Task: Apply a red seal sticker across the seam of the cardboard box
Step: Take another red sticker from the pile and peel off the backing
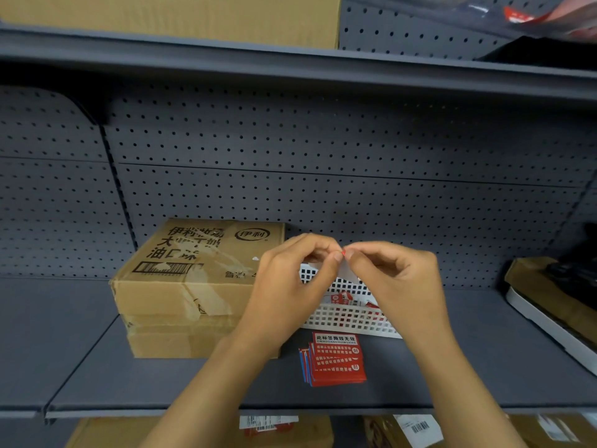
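Note:
A taped brown cardboard box (193, 279) with black printing sits on the grey shelf, stacked on another flattened carton. My left hand (290, 279) and my right hand (394, 279) meet in front of the box's right side, fingertips pinched together on a small sticker sheet (345, 265). Its white backing hangs down between the hands and a red edge shows at the top. A stack of red seal stickers (336, 358) lies on the shelf below my hands.
A white perforated basket (345, 318) holding more red stickers stands right of the box, partly behind my hands. A tilted brown and white tray (549, 295) lies at the right. Pegboard backs the shelf; cartons sit above and below.

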### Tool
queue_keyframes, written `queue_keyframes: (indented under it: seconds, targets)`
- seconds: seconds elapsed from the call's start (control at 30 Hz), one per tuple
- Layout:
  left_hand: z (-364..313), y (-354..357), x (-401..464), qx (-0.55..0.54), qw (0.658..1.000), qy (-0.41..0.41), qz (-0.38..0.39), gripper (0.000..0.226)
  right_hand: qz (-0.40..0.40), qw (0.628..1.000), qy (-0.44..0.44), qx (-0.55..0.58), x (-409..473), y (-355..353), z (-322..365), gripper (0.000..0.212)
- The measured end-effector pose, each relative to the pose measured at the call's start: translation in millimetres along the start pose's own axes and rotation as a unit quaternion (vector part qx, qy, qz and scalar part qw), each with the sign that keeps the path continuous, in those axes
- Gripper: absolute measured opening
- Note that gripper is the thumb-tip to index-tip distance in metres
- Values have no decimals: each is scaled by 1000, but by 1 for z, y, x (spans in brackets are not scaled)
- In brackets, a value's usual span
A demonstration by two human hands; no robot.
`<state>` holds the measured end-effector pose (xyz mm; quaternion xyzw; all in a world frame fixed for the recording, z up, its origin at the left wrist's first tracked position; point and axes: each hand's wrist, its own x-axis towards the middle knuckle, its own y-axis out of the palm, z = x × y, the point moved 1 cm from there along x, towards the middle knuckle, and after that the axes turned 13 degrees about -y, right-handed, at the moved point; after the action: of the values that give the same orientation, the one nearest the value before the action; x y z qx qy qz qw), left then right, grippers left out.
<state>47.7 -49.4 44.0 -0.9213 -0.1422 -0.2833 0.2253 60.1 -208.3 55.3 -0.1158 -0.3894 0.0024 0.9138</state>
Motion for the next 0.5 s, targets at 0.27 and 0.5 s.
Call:
queue_keyframes:
  seconds: [0.27,0.5]
  targets:
    - [2,-4,2,56,998,17,11,6,4,1000,18,-13,1,5,2,16]
    - [2,-7,6,86,996,7,31,7,-20,997,17,-71,0,12,0,14]
